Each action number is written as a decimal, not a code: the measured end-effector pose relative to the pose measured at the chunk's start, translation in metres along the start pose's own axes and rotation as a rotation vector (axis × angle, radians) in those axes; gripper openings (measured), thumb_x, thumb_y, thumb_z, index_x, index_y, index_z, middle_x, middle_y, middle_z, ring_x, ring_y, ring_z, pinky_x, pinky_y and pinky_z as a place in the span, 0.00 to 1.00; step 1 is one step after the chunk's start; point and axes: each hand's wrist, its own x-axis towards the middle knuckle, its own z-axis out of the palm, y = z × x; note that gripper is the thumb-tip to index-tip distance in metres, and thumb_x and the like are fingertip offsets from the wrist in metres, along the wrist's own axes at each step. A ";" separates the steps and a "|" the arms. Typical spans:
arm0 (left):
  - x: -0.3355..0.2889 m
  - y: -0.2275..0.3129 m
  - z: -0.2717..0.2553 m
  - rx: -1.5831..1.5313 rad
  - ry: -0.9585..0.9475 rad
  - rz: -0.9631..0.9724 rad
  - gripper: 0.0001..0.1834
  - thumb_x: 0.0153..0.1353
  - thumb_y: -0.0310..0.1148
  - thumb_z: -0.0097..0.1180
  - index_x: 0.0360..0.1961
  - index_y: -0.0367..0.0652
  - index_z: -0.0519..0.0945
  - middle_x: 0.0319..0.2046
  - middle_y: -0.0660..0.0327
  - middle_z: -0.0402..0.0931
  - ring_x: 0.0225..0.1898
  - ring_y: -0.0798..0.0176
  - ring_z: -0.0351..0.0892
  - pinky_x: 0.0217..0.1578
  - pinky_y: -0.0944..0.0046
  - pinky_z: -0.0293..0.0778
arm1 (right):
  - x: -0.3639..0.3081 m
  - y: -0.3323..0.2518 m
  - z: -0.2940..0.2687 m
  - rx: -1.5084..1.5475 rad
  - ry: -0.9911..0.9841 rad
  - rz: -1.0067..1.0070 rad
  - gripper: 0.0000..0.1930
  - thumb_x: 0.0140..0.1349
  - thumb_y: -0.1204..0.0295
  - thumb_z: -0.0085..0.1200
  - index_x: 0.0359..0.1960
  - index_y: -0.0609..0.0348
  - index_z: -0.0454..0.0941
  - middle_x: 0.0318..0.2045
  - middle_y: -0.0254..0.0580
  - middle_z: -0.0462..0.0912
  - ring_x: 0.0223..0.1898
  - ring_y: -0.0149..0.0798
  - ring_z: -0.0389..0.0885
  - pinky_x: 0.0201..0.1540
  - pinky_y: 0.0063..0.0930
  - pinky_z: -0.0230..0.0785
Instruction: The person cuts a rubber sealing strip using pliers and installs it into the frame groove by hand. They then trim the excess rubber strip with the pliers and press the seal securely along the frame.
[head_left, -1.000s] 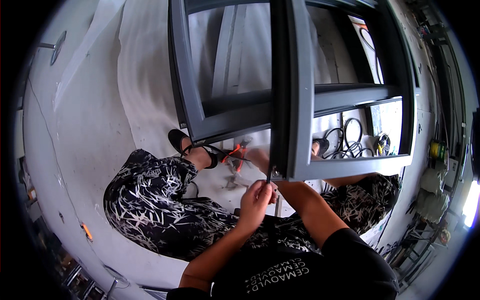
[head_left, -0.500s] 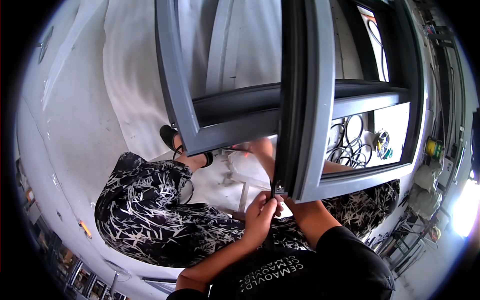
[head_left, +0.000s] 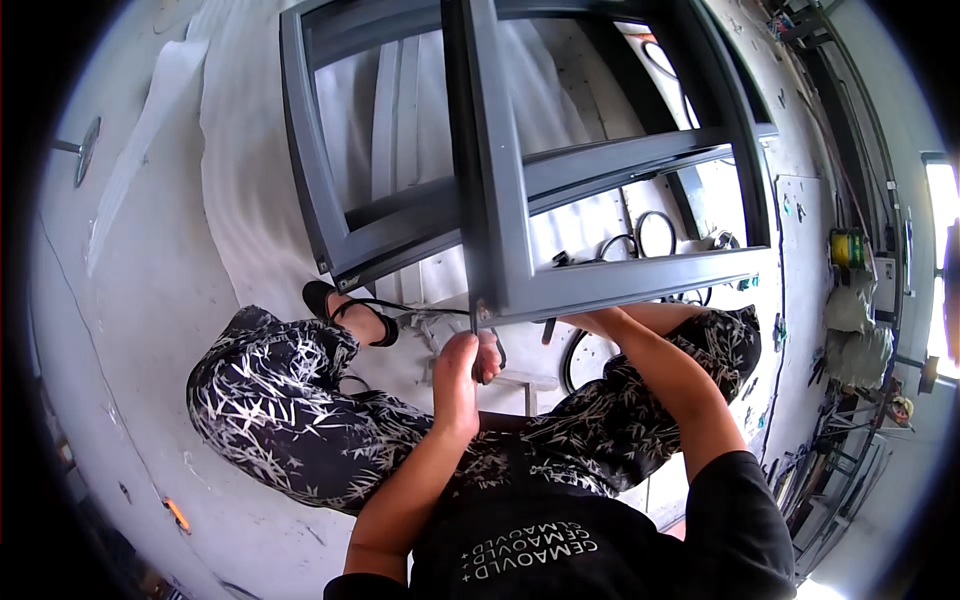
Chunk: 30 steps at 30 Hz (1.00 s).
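Observation:
A grey metal window frame point(head_left: 640, 278) with several openings stands tilted in front of me. Just below its lower corner my left hand point(head_left: 462, 378) is closed, with a thin black strip point(head_left: 501, 350), rubber by its look, between the thumb and fingers. Another length of black strip runs left from that corner, past my foot. My right hand point(head_left: 597, 318) is at the underside of the frame's lower rail, farther right. Its fingers are mostly hidden by the rail. A small dark piece point(head_left: 548, 331) sticks out beside it; its kind cannot be made out.
Loops of black strip point(head_left: 655, 235) lie on the floor behind the frame. A light-coloured bar point(head_left: 525, 380) lies between my legs. An orange-handled tool point(head_left: 177, 515) is on the floor at the left. Long profiles point(head_left: 850, 130) and a yellow-green spool point(head_left: 847, 250) are at the right wall.
The frame's lower corner has shifted left and up in the picture, and my left hand has moved left with it. My right forearm now shows, reaching up to the lower rail.

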 end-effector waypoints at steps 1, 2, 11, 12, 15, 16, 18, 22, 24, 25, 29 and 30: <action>0.001 0.000 0.001 0.007 0.012 0.016 0.13 0.68 0.39 0.48 0.36 0.40 0.77 0.22 0.65 0.74 0.24 0.72 0.69 0.27 0.70 0.62 | -0.001 0.001 -0.005 -0.268 -0.036 -0.026 0.08 0.57 0.77 0.58 0.39 0.61 0.79 0.36 0.36 0.81 0.41 0.33 0.77 0.47 0.34 0.71; 0.002 -0.001 0.001 -0.002 0.024 0.032 0.13 0.68 0.39 0.50 0.35 0.40 0.77 0.22 0.66 0.74 0.23 0.72 0.68 0.26 0.70 0.63 | -0.004 0.001 -0.009 -0.533 -0.063 -0.061 0.08 0.58 0.76 0.58 0.39 0.61 0.79 0.35 0.36 0.81 0.40 0.33 0.77 0.46 0.33 0.71; 0.019 -0.002 -0.011 0.137 0.001 0.072 0.11 0.64 0.37 0.56 0.30 0.41 0.79 0.20 0.70 0.71 0.21 0.75 0.66 0.24 0.72 0.60 | -0.096 0.029 0.109 -0.884 -0.450 0.197 0.16 0.63 0.71 0.54 0.51 0.61 0.77 0.41 0.38 0.82 0.42 0.30 0.80 0.48 0.25 0.72; 0.019 0.000 -0.010 0.135 -0.003 0.075 0.11 0.64 0.37 0.56 0.30 0.41 0.79 0.20 0.70 0.71 0.21 0.75 0.66 0.24 0.72 0.60 | -0.098 0.039 0.111 -0.651 -0.539 0.188 0.17 0.64 0.71 0.52 0.53 0.62 0.75 0.42 0.38 0.82 0.42 0.31 0.80 0.48 0.24 0.72; 0.018 0.002 -0.008 0.165 0.002 0.062 0.10 0.65 0.37 0.55 0.30 0.41 0.79 0.20 0.71 0.71 0.21 0.77 0.65 0.24 0.74 0.60 | -0.113 0.053 0.109 -0.391 -0.416 0.466 0.29 0.65 0.51 0.52 0.58 0.62 0.70 0.46 0.40 0.80 0.46 0.32 0.78 0.51 0.26 0.69; 0.018 0.002 -0.007 0.163 0.000 0.064 0.10 0.65 0.37 0.55 0.30 0.41 0.79 0.20 0.71 0.71 0.21 0.77 0.65 0.24 0.74 0.60 | -0.117 0.061 0.109 -0.245 -0.403 0.490 0.32 0.64 0.49 0.53 0.60 0.62 0.69 0.48 0.42 0.79 0.50 0.35 0.76 0.57 0.28 0.66; 0.018 0.003 -0.006 0.220 0.014 0.082 0.12 0.66 0.37 0.53 0.30 0.39 0.78 0.19 0.69 0.70 0.20 0.75 0.66 0.22 0.74 0.60 | -0.122 0.064 0.108 -0.428 -0.484 0.344 0.39 0.56 0.46 0.62 0.63 0.58 0.66 0.48 0.36 0.78 0.51 0.32 0.74 0.57 0.28 0.64; 0.018 0.005 -0.006 0.245 0.005 0.092 0.12 0.66 0.37 0.53 0.30 0.40 0.78 0.20 0.69 0.71 0.20 0.76 0.66 0.22 0.74 0.60 | -0.129 0.047 0.125 -0.636 -0.310 0.281 0.32 0.55 0.75 0.63 0.62 0.60 0.66 0.41 0.33 0.79 0.42 0.30 0.76 0.50 0.22 0.68; 0.016 0.008 -0.004 0.257 0.060 0.079 0.12 0.66 0.37 0.54 0.31 0.40 0.79 0.20 0.70 0.71 0.21 0.77 0.65 0.22 0.75 0.60 | -0.131 0.038 0.132 -0.617 -0.233 0.218 0.29 0.55 0.77 0.61 0.60 0.60 0.68 0.37 0.34 0.78 0.37 0.28 0.76 0.38 0.21 0.71; 0.019 0.005 -0.009 0.220 0.010 0.112 0.11 0.66 0.36 0.55 0.31 0.39 0.79 0.22 0.69 0.73 0.21 0.77 0.66 0.23 0.75 0.61 | -0.130 0.032 0.136 -0.614 -0.203 0.192 0.28 0.55 0.78 0.61 0.60 0.60 0.69 0.37 0.34 0.78 0.36 0.28 0.76 0.37 0.21 0.71; 0.021 0.008 -0.015 0.339 0.021 0.129 0.11 0.66 0.34 0.55 0.33 0.37 0.79 0.26 0.68 0.76 0.24 0.77 0.68 0.25 0.75 0.64 | -0.120 0.010 0.143 -1.033 -0.083 0.042 0.28 0.53 0.74 0.61 0.57 0.62 0.71 0.31 0.32 0.79 0.31 0.27 0.73 0.34 0.20 0.67; 0.022 0.009 -0.015 0.335 0.023 0.125 0.11 0.66 0.34 0.55 0.33 0.37 0.79 0.26 0.68 0.76 0.24 0.77 0.68 0.25 0.75 0.64 | -0.120 0.003 0.152 -1.171 -0.037 0.012 0.25 0.53 0.71 0.63 0.54 0.63 0.74 0.32 0.34 0.79 0.30 0.27 0.72 0.34 0.21 0.66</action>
